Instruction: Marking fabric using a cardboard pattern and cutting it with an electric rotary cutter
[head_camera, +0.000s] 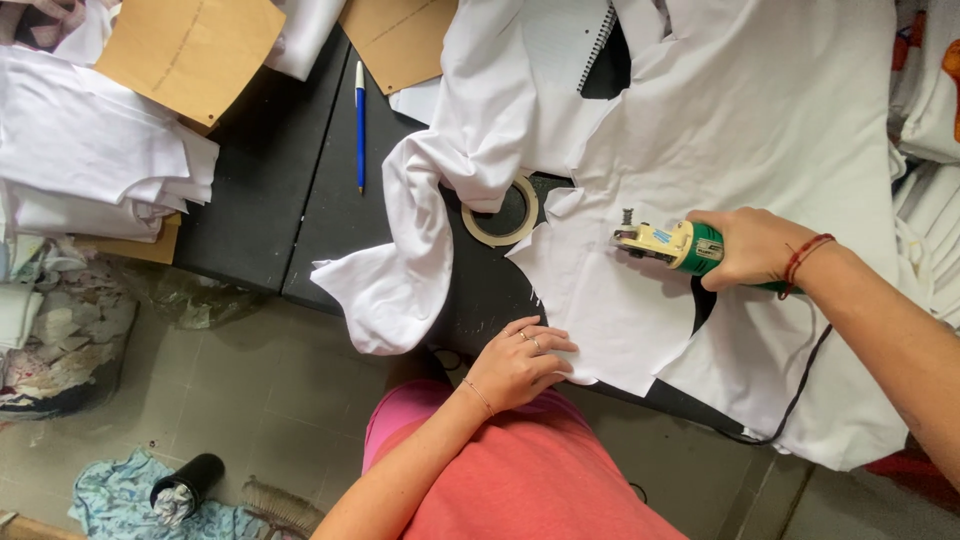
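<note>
You have one electric fabric cutter (668, 243), cream and green, with one black cord (800, 395) trailing from it. One blue pen (360, 125) lies on the counter (260, 200), and one roll of tape (500, 212) sits near it. Two brown cardboard pattern pieces (190, 50) show at the top edge, and a third peeks out under the folded stack at the left. You see one spiral notebook (590, 45), one stack of folded white fabric (90, 150), and one black cup (185, 483) down on the floor.
</note>
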